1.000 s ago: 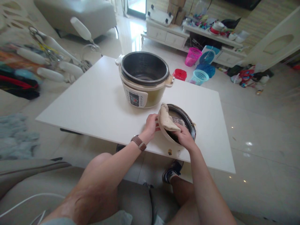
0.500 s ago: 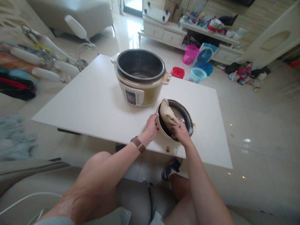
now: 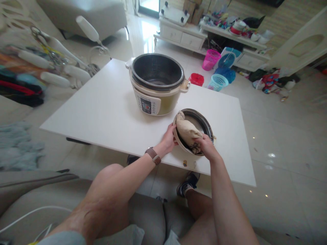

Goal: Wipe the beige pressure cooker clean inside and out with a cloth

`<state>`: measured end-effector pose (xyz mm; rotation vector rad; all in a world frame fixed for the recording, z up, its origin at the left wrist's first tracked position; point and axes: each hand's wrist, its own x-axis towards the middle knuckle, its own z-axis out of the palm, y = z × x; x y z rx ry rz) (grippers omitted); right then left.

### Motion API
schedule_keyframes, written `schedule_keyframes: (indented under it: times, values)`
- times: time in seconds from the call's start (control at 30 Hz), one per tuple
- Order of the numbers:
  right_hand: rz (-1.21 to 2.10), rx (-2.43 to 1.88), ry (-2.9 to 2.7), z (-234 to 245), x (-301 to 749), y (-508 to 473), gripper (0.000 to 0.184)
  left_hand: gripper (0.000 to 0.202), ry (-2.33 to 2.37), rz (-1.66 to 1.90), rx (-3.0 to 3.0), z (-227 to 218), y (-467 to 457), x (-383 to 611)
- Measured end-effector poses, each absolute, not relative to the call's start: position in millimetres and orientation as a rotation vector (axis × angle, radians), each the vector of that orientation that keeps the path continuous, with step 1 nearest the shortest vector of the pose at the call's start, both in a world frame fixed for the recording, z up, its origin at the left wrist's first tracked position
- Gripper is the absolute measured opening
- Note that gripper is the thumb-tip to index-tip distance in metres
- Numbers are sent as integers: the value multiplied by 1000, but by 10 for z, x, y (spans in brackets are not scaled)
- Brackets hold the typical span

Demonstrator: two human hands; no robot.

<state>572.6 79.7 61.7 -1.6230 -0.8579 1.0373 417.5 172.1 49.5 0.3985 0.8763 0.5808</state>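
Note:
A round pressure-cooker lid (image 3: 207, 123) lies on the white table with its hollow, dark-rimmed inner side facing up. My left hand (image 3: 169, 139) grips its left edge, fingers curled around the rim. In my right hand (image 3: 207, 146) is a bunched beige cloth (image 3: 188, 132) with dark markings, pressed against the inside of the lid. Behind the lid stands the electric pressure cooker (image 3: 155, 92), uncovered, its dark inner pot (image 3: 158, 73) showing. Two small parts, one of them a brownish piece (image 3: 185, 163), rest near the table's front edge.
The white table (image 3: 102, 109) has a sofa on my side. Beyond it on the floor are a pink basket (image 3: 211, 59), a light blue basket (image 3: 218, 82) and a red container (image 3: 196, 79). A white rack with long arms (image 3: 88, 29) stands at the left.
The whole view has shifted slightly, so everything sits a bit farther right. My right hand and the cloth have moved a little along the lid's inside; my left hand keeps its hold.

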Motion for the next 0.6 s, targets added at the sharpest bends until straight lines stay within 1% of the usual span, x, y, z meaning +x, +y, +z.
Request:
schedule_keyframes:
  times: [0.07, 0.13, 0.2, 0.3, 0.4, 0.47, 0.6]
  values:
    - [979, -1614, -580, 614, 5805, 776, 27, 29, 907, 556, 425, 504, 1719, 4173]
    - [831, -1546, -318, 631, 5873, 781, 26, 28, 926, 546, 434, 521, 1714, 4175]
    - [645, -1430, -184, 677, 5925, 801, 27, 27, 935, 543, 442, 539, 1711, 4176]
    - [313, -1329, -249, 773, 5972, 805, 28, 25, 937, 547, 466, 563, 1708, 4173]
    - [72, -1422, -447, 800, 5976, 757, 23, 25, 930, 548, 483, 582, 1709, 4165]
    - [93, -1543, -593, 743, 5947, 730, 21, 27, 930, 546, 493, 586, 1710, 4163]
    - [399, -1750, -839, 527, 5806, 784, 31, 29, 924, 548, 513, 545, 1702, 4177]
